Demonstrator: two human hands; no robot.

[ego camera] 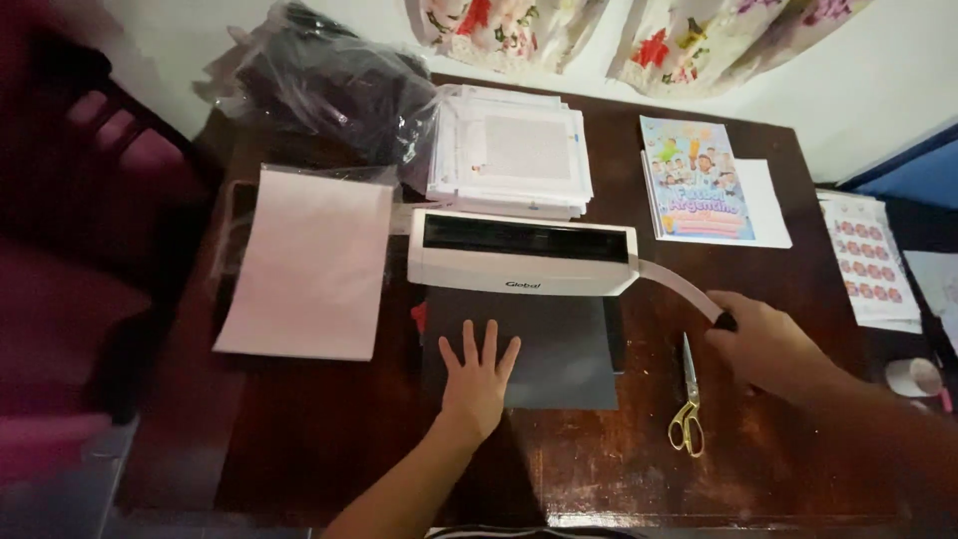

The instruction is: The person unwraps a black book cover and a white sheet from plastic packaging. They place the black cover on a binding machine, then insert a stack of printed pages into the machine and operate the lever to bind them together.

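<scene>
A white binding machine (519,253) sits in the middle of a dark wooden table (329,439). A black sheet (559,344) sticks out from under its front edge. My left hand (477,377) lies flat on that sheet, fingers spread. My right hand (763,344) grips the black knob at the end of the machine's white lever (679,284), which slopes down to the right.
Gold-handled scissors (687,404) lie right of the black sheet. A pink sheet stack (309,262) lies at left, white papers (514,152) and a black plastic bag (329,80) behind the machine, a colourful booklet (697,180) and a sticker sheet (866,262) at right.
</scene>
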